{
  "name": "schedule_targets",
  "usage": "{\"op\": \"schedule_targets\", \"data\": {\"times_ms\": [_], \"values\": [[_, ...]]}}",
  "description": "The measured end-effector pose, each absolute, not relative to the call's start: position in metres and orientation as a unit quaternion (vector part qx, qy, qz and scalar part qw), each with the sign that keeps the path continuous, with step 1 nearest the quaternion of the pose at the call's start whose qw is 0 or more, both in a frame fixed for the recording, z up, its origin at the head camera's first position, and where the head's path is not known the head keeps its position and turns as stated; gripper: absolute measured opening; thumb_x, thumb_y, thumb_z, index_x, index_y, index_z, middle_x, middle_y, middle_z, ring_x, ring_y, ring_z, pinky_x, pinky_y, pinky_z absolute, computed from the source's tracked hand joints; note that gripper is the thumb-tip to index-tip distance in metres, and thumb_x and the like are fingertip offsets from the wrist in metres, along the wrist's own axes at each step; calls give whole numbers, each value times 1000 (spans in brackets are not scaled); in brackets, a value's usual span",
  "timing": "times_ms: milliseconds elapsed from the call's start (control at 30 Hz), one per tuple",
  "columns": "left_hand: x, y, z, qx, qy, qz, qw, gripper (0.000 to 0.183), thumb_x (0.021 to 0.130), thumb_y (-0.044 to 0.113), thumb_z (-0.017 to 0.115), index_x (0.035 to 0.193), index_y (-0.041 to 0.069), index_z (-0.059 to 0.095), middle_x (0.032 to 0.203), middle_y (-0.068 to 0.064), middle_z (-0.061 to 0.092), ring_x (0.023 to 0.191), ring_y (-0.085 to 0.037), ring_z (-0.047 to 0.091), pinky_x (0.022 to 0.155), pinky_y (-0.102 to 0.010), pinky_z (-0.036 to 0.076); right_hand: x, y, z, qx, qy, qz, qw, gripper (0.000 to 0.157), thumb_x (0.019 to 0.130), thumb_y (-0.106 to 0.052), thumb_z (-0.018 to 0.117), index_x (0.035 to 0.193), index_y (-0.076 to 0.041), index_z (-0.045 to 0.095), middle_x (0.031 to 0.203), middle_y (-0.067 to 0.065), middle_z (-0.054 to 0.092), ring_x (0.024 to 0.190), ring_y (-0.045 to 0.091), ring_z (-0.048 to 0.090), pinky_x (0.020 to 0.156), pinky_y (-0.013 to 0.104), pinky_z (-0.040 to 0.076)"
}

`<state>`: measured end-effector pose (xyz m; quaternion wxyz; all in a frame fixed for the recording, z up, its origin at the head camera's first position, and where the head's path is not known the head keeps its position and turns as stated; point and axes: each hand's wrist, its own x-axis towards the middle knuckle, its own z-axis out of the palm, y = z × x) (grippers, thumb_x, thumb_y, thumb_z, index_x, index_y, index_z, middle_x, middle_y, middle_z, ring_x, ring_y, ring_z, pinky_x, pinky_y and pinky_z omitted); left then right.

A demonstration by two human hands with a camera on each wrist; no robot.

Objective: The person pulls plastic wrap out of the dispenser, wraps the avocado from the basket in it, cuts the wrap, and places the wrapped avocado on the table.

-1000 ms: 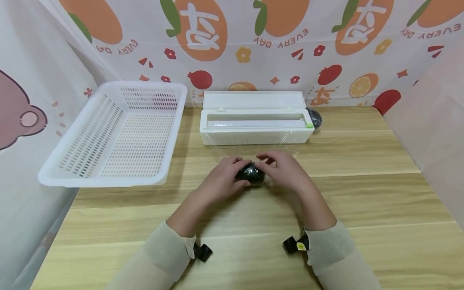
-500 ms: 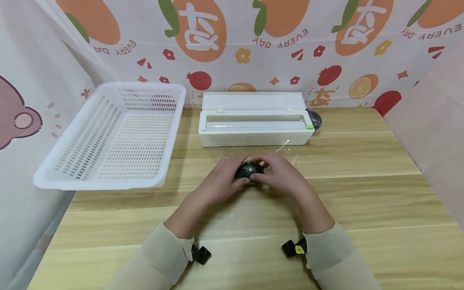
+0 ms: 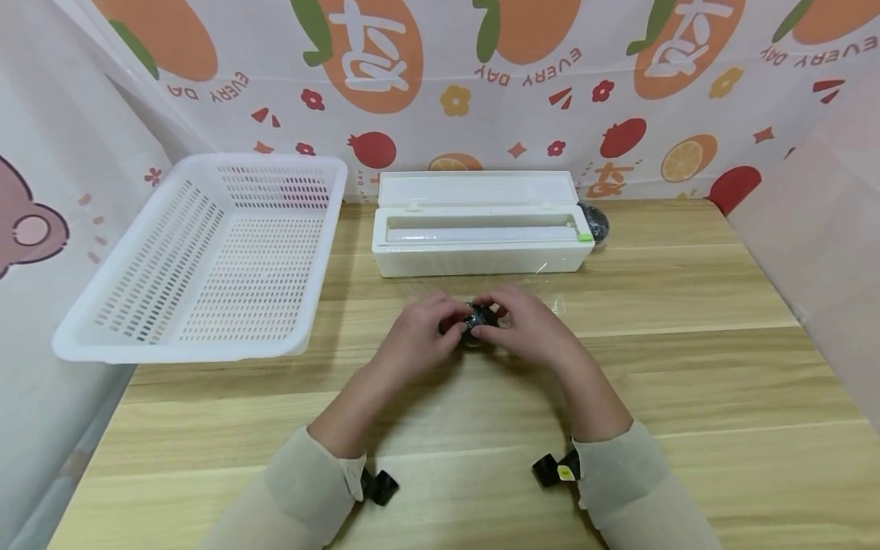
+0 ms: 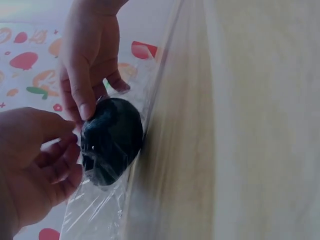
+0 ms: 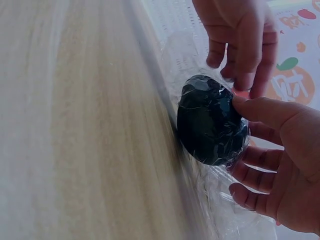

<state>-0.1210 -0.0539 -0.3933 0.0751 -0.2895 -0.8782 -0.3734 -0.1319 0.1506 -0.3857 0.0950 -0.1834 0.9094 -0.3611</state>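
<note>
A dark, egg-shaped object [image 5: 207, 117] wrapped in clear cling film [image 4: 100, 210] is between the two hands near the middle of the table. My right hand [image 3: 525, 325] holds it, with the thumb on its near side and the fingers round the far side. My left hand [image 3: 419, 332] has its fingers bent close to the object's left end, tips at the film; I cannot tell whether they pinch it. Film stretches from the object toward the open white dispenser box [image 3: 481, 262] behind, which holds a white roll [image 3: 481, 234].
A white perforated plastic basket [image 3: 318, 260] stands at the left of the wooden table [image 3: 687, 397]. Another dark, film-wrapped round object [image 3: 596, 224] sits by the dispenser's right end. A fruit-print curtain [image 3: 516, 114] hangs along the back.
The right hand has come from the film beside the object to grip it. The left fingertips have drawn in over its left end. The object shows slightly turned.
</note>
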Motion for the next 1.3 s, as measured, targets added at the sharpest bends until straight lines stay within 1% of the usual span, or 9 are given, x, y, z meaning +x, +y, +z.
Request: {"op": "schedule_targets", "data": {"times_ms": [100, 300, 433, 633, 867, 967, 1033, 1200, 1300], "values": [[-120, -53, -394, -280, -888, -360, 53, 22, 85, 3, 73, 107, 3, 73, 100, -7, 65, 90, -19, 60, 79, -33, 53, -132, 149, -384, -188, 909, -360, 93, 39, 89, -31, 74, 123, -17, 64, 125, 1, 61, 104, 21, 59, 89, 40, 51], [-121, -55, -395, -228, -904, -362, 15, 33, 81, 6, 80, 113, 8, 70, 105, -7, 61, 98, -22, 59, 88, -38, 53, -132, 149, -385, -184, 909, -362, 95, 38, 88, -31, 74, 123, -19, 64, 123, 0, 61, 100, 20, 59, 84, 37, 52], [-124, -58, -397, -216, -908, -358, -3, 43, 77, 6, 83, 116, 11, 68, 107, -8, 57, 101, -24, 57, 92, -39, 51, -132, 150, -387, -174, 907, -370, 103, 40, 89, -33, 74, 125, -20, 63, 121, 0, 61, 98, 20, 60, 80, 35, 53], [-127, -60, -402, -223, -910, -350, 1, 49, 75, 6, 84, 120, 11, 65, 114, -9, 56, 110, -27, 53, 98, -42, 47, -133, 151, -390, -169, 906, -373, 109, 41, 90, -34, 72, 127, -20, 62, 122, 1, 60, 97, 20, 62, 80, 35, 53], [-128, -62, -403, -239, -916, -321, 10, 50, 81, 11, 81, 127, 12, 62, 124, -6, 59, 119, -28, 51, 104, -43, 44, -137, 152, -389, -141, 903, -392, 108, 43, 96, -39, 62, 134, -19, 59, 126, 2, 61, 106, 22, 62, 86, 42, 53], [-128, -61, -403, -239, -917, -318, 11, 51, 82, 12, 80, 129, 12, 60, 125, -6, 58, 121, -28, 51, 105, -43, 43, -140, 153, -391, -121, 895, -417, 100, 42, 99, -38, 57, 134, -16, 58, 123, 4, 63, 109, 25, 62, 91, 45, 52], [-127, -60, -402, -244, -916, -318, 15, 50, 82, 12, 80, 129, 11, 60, 124, -7, 58, 120, -28, 51, 105, -43, 43, -142, 155, -393, -119, 889, -432, 93, 40, 101, -34, 55, 134, -12, 58, 122, 7, 64, 110, 27, 62, 94, 46, 50], [-125, -59, -403, -256, -912, -319, 26, 50, 83, 11, 79, 129, 10, 60, 121, -8, 59, 117, -29, 52, 103, -43, 44, -144, 154, -399, -118, 880, -453, 84, 36, 102, -29, 54, 132, -9, 59, 120, 10, 64, 107, 28, 62, 94, 45, 50], [-125, -60, -404, -251, -914, -317, 23, 50, 83, 12, 79, 130, 10, 60, 122, -8, 58, 117, -30, 52, 103, -44, 44, -142, 153, -400, -107, 881, -457, 57, 35, 100, -28, 57, 129, -9, 61, 116, 9, 64, 105, 27, 62, 92, 44, 52]]}}
